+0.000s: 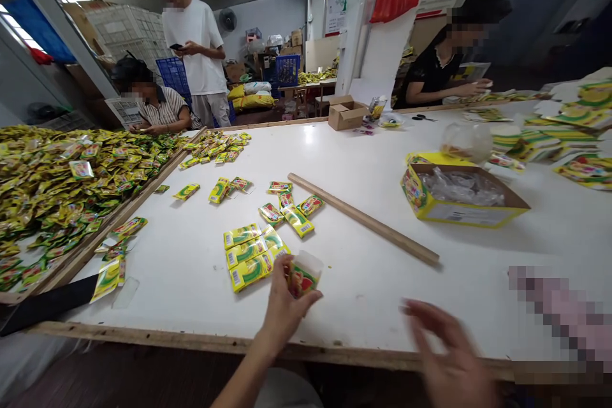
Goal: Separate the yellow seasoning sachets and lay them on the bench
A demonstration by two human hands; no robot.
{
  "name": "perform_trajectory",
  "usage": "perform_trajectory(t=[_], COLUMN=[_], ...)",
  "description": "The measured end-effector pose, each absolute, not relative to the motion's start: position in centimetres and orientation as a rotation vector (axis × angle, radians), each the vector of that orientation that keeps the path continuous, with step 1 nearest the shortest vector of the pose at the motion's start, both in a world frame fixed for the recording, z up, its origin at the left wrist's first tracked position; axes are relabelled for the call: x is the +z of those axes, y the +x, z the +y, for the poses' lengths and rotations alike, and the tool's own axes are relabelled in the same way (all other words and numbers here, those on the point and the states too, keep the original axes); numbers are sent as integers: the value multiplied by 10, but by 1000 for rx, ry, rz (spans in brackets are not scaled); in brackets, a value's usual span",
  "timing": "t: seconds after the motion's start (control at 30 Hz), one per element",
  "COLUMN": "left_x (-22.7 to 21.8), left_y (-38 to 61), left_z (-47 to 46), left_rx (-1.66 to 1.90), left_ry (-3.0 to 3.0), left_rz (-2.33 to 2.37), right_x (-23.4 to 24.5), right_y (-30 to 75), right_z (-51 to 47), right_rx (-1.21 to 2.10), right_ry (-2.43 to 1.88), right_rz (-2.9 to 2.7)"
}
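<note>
My left hand (281, 306) grips a small colourful printed carton (305, 279) between thumb and fingers, just over the white table; a pale end flap stands up on it. My right hand (444, 347), blurred by motion, is over the front edge to the right, with thumb and fingers apart and nothing visible in them. Beside my left hand, several yellow-green cartons (249, 271) lie flat in a block. Behind them is a loose cluster of similar cartons (297, 220).
A wooden stick (363, 217) lies diagonally across the table (363, 293). On the right stands a yellow display box (468, 213) with clear plastic inside. Heaped packets (86, 185) fill the left behind a wooden rail. A small cardboard box (347, 116) and scissors (424, 118) are farther back. Three people are beyond.
</note>
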State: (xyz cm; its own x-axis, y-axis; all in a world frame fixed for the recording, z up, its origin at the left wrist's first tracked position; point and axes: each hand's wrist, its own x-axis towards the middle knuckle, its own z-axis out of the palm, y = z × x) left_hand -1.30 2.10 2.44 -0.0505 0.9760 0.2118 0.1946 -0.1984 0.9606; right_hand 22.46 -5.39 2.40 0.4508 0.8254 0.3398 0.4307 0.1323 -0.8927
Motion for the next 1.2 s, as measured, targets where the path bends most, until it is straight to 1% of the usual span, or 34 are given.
perform_trajectory(t=[0.07, 0.13, 0.3, 0.43, 0.53, 0.63, 0.8, 1.0, 1.2], left_x=[17, 10, 3, 10, 16, 16, 11, 19, 30], left_y=[7, 14, 6, 8, 16, 23, 26, 22, 26], left_z=[9, 0, -5, 2, 8, 12, 8, 3, 1], left_rx=[1266, 1208, 1194, 1098, 1089, 1151, 1251, 1203, 1184], left_ry=[1383, 1339, 1215, 1300, 1382, 1470, 1277, 1454, 1391], left_rz=[1177, 1087, 954, 951, 984, 1000, 987, 996, 1088], right_x=[15, 7, -5, 0, 9, 14, 4, 6, 16], right_y=[186, 159, 153, 169, 177, 179, 174, 175, 170], right_z=[-35, -20, -10, -6, 1, 6, 4, -3, -4], right_rx=[642, 770, 944, 1052, 1047, 964, 900, 852, 837], right_ry=[-1368, -1282, -1204, -1161, -1202, -1228, -1188, -1154, -1214], right_rz=[-1299, -1301, -1304, -1386, -1487, -1560, -1360, -1480, -1426])
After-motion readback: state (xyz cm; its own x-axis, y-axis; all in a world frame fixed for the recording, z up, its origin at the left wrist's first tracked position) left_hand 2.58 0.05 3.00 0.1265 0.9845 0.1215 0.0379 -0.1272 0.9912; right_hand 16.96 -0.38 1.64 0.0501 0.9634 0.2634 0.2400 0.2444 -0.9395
